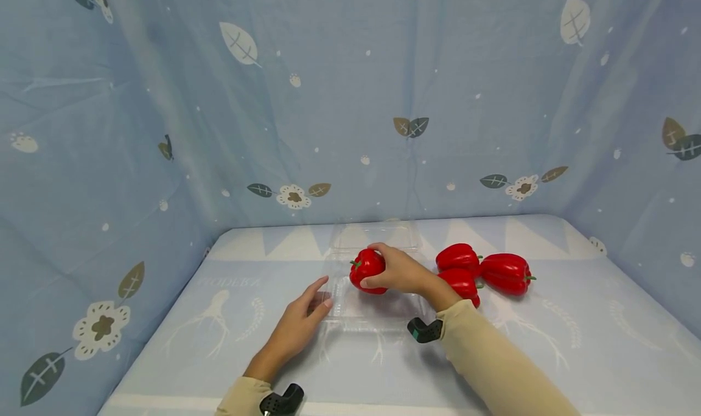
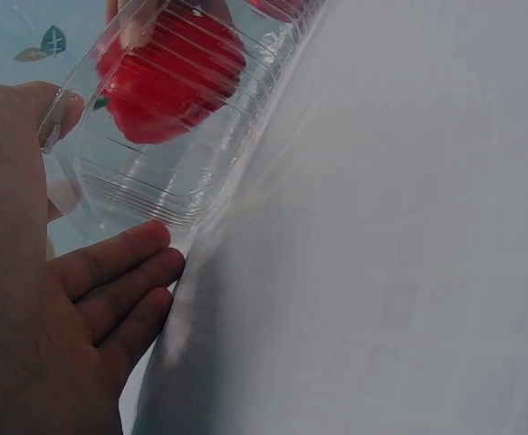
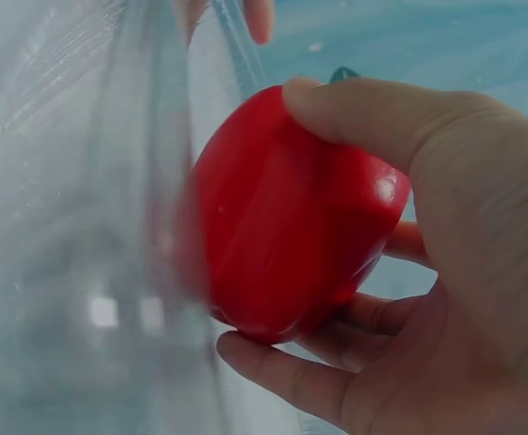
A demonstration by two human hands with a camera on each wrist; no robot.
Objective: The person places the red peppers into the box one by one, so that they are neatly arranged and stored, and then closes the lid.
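A red bell pepper [image 1: 366, 272] with a green stem is gripped by my right hand [image 1: 404, 271], thumb on one side and fingers on the other. It is held at a clear plastic container [image 1: 350, 309] whose lid [image 1: 375, 236] lies folded back. In the right wrist view the pepper [image 3: 282, 217] is partly behind the blurred clear wall [image 3: 91, 227]. My left hand [image 1: 298, 322] is at the container's left edge. In the left wrist view its fingers [image 2: 123, 263] are fairly straight against the container's side, and the thumb is near the rim [image 2: 51, 131].
Three more red bell peppers lie close together right of the container: one at the back [image 1: 457, 257], one in front [image 1: 460, 282], partly hidden by my right arm, and one farther right [image 1: 505, 274]. A patterned blue curtain [image 1: 350, 130] hangs behind the table [image 1: 219, 355].
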